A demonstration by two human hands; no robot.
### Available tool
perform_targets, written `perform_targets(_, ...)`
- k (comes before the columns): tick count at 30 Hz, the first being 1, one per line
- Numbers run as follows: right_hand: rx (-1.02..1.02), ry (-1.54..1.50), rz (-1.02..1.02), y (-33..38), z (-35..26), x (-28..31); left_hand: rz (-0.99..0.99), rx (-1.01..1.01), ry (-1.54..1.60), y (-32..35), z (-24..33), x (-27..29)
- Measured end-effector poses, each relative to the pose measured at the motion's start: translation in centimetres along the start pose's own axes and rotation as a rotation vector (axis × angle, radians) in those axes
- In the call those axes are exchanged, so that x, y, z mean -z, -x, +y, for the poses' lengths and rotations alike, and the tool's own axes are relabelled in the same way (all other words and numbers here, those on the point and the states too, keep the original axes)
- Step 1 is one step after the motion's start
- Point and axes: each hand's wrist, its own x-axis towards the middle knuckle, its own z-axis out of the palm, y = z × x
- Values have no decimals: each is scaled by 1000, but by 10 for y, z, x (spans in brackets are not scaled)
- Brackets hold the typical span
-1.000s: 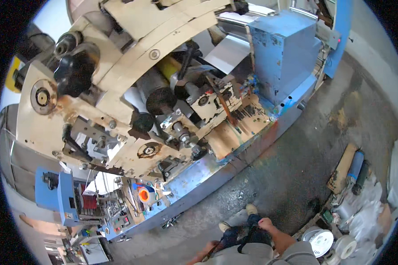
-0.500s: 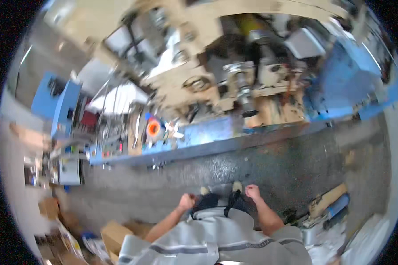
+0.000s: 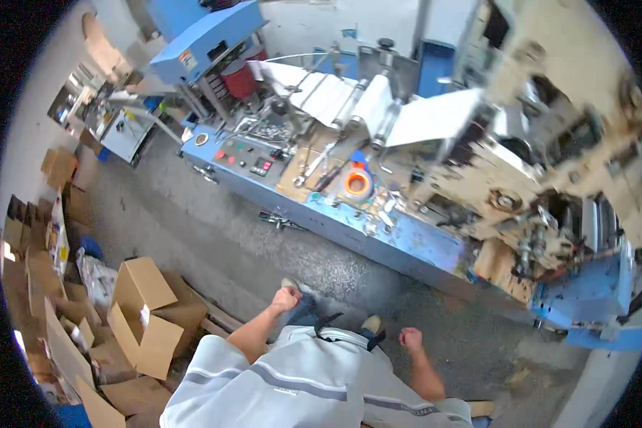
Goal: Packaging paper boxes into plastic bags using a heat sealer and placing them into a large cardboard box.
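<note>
My left hand (image 3: 285, 299) hangs in front of my body at the end of a bent forearm, its fingers curled into a loose fist. Further right, my right hand (image 3: 411, 339) is curled in the same way, lower in the view. Neither hand touches anything, and nothing shows in either. Both are nearest to the long blue bench of a machine (image 3: 349, 235), which stands apart from them across a strip of grey floor. On the bench lie a roll of orange tape (image 3: 368, 187), a wrench (image 3: 312, 167) and small scraps.
A white web (image 3: 435, 120) runs over rollers into the beige machine frame (image 3: 492, 164). Left on the bench is a control panel (image 3: 246, 158) with buttons. An open cardboard box (image 3: 139, 332) and several other boxes crowd the floor at my left. A small table (image 3: 125, 135) stands beyond.
My view has turned left, so the bench now slants down to the right and the boxes show more fully. Both hands remain closed and away from the bench.
</note>
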Motion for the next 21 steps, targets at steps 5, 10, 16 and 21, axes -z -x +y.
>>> perform_targets(5, 82, 186, 19, 27, -62, -125, 16, 13, 137, -70, -102, 65)
perform_targets(10, 224, 545, -96, 20, -130, -288, -38, 25, 148, -98, -165, 149)
perform_targets(16, 259, 599, -193, 13, -209, -464, 63, 102, 766, -154, -217, 229)
perform_targets(21, 507, 1042, -257, -43, -225, -543, 17, -189, 516, -152, -210, 299)
